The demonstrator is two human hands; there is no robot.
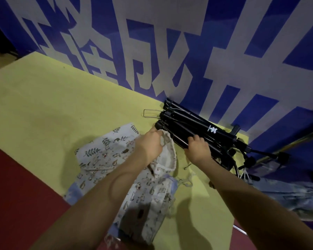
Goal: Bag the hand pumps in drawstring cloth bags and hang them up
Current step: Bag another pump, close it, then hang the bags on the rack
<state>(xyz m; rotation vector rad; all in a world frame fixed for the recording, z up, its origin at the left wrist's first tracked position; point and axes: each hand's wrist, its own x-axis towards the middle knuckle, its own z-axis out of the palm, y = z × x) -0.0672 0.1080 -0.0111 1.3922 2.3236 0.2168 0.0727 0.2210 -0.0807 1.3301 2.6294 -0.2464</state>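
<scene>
Black hand pumps (197, 130) lay stacked on the yellow table (61, 109). The right hand (197, 148) gripped the nearest one, while the left hand (150, 143) pinched a cloth bag's mouth (167, 141) open, seemingly to receive it.

From my seat I can't see the fingertips of the left hand (149, 144); they are tucked inside the mouth of the cloth bag (167, 152). The right hand (197, 147) covers part of the nearest hand pump (172, 134), and the pumps' far ends tangle into dark hoses by the table's (61, 105) right edge, unreadable. The white logo (212, 130) is too small to read. Both forearms are cut off by the bottom edge.
</scene>
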